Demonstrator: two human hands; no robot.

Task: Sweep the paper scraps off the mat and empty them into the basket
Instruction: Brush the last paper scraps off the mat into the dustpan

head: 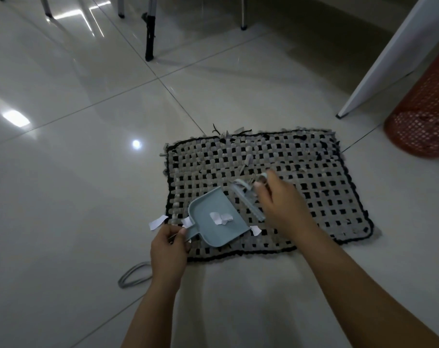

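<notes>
A grey-and-black woven mat (301,187) lies on the tiled floor. My left hand (169,243) grips the handle of a pale blue dustpan (208,229) resting on the mat's near left part. Two or three white paper scraps (221,218) lie inside the pan. More scraps lie around it: one (158,221) on the floor at the mat's left edge, one (187,222) by the handle, one (255,231) at the pan's right corner. My right hand (280,205) holds a small pale blue brush (247,200), blurred, just right of the pan. The orange mesh basket (424,114) stands at the far right.
A white table leg (379,64) slants down beside the basket. Chair legs and a black tripod leg (149,36) stand on the floor at the back. A grey cable loop (135,273) lies on the tiles near my left forearm.
</notes>
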